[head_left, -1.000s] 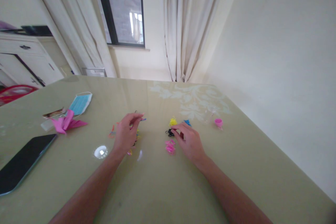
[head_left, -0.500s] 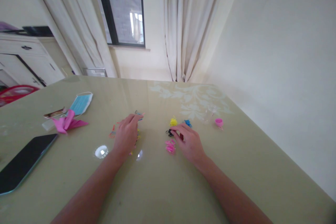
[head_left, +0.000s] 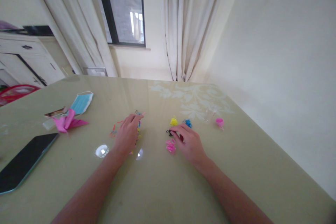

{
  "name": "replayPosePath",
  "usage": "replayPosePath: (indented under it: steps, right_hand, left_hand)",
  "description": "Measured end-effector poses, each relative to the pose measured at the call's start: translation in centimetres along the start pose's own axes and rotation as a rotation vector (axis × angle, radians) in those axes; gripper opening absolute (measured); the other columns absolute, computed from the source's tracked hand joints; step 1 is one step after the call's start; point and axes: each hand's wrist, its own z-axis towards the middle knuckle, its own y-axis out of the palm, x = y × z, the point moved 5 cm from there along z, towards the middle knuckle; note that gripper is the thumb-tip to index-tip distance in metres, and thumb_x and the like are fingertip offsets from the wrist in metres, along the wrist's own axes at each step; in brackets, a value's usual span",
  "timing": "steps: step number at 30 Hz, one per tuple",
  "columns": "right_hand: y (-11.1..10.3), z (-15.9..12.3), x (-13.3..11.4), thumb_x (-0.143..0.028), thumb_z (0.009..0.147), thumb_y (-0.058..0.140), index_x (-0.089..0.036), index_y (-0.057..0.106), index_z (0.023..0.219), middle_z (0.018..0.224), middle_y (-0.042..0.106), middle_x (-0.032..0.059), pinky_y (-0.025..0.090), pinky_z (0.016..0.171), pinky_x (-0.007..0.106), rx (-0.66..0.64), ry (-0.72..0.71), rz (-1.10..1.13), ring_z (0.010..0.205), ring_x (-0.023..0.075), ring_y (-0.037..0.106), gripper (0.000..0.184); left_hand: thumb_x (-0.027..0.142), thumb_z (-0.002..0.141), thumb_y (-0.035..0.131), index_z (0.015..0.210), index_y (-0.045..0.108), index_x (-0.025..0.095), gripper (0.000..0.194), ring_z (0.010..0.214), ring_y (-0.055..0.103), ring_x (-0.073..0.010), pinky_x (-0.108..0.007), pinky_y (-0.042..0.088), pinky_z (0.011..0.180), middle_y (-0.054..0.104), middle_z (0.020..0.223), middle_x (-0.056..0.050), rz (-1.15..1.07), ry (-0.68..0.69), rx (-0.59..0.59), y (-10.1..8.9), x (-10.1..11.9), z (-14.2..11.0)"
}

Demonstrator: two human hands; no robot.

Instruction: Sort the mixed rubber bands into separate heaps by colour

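Note:
Small rubber bands lie in loose colour heaps on the glossy table. My right hand (head_left: 189, 144) pinches at the black rubber bands (head_left: 169, 132), thumb and forefinger together. Around it sit yellow rubber bands (head_left: 173, 121), blue rubber bands (head_left: 187, 123) and pink rubber bands (head_left: 170, 146). To the left, my left hand (head_left: 127, 132) rests over a spread of mixed-colour rubber bands (head_left: 139, 130), its fingers reaching forward and its thumb hidden. The palm covers part of that spread. Some orange bands (head_left: 113, 131) show left of the hand.
A pink cup-like piece (head_left: 219, 123) and a clear container (head_left: 209, 114) stand to the right. At left are a phone (head_left: 25, 161), a pink folded-paper crane (head_left: 68, 122) and a blue face mask (head_left: 82, 103). A shiny clear round object (head_left: 102, 151) lies near my left wrist. A wall borders the table's right side.
Both hands stay almost where they were. A little more blue shows by the left fingertips; the whole view has shifted very slightly.

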Motion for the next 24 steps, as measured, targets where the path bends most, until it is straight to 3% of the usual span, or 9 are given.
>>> replayPosePath:
  steps: [4, 9, 19, 24]
  right_hand:
    - [-0.06, -0.05, -0.12, -0.021, 0.106, 0.059, -0.024, 0.079, 0.109, 0.100, 0.080, 0.0065, 0.056, 0.075, 0.032, 0.008, -0.007, 0.010, 0.076, 0.0196, 0.070, 0.020]
    - [-0.02, 0.01, -0.16, -0.021, 0.105, 0.059, -0.024, 0.079, 0.107, 0.099, 0.080, 0.0068, 0.056, 0.076, 0.032, 0.010, -0.018, 0.009, 0.080, 0.0205, 0.072, 0.021]
    - [-0.19, -0.03, -0.37, -0.020, 0.106, 0.059, -0.024, 0.080, 0.110, 0.099, 0.080, 0.0067, 0.057, 0.078, 0.032, 0.009, -0.030, 0.012, 0.082, 0.0206, 0.073, 0.022]
    - [-0.17, -0.07, -0.45, -0.021, 0.106, 0.058, -0.024, 0.080, 0.109, 0.100, 0.080, 0.0072, 0.057, 0.078, 0.032, 0.011, -0.034, 0.007, 0.086, 0.0212, 0.074, 0.022]
  left_hand:
    - [-0.003, 0.088, 0.038, 0.127, 0.071, 0.023, 0.057, 0.102, 0.072, -0.0243, -0.037, 0.059, 0.088, 0.069, 0.126, -0.012, -0.024, -0.020, -0.050, 0.40, -0.17, 0.02]
    - [0.006, 0.097, 0.040, 0.116, 0.075, 0.021, 0.043, 0.087, 0.072, -0.0200, -0.032, 0.058, 0.080, 0.070, 0.120, -0.010, -0.069, -0.029, 0.011, 0.69, -0.46, 0.20]
    - [0.025, 0.103, 0.045, 0.110, 0.079, 0.022, 0.035, 0.098, 0.072, -0.0228, -0.035, 0.059, 0.092, 0.072, 0.118, -0.009, -0.124, -0.015, 0.077, 0.82, -0.41, 0.21]
    - [0.024, 0.104, 0.044, 0.110, 0.079, 0.023, 0.036, 0.101, 0.074, -0.0234, -0.036, 0.058, 0.094, 0.076, 0.117, -0.009, -0.157, 0.000, 0.061, 0.68, -0.40, 0.18]
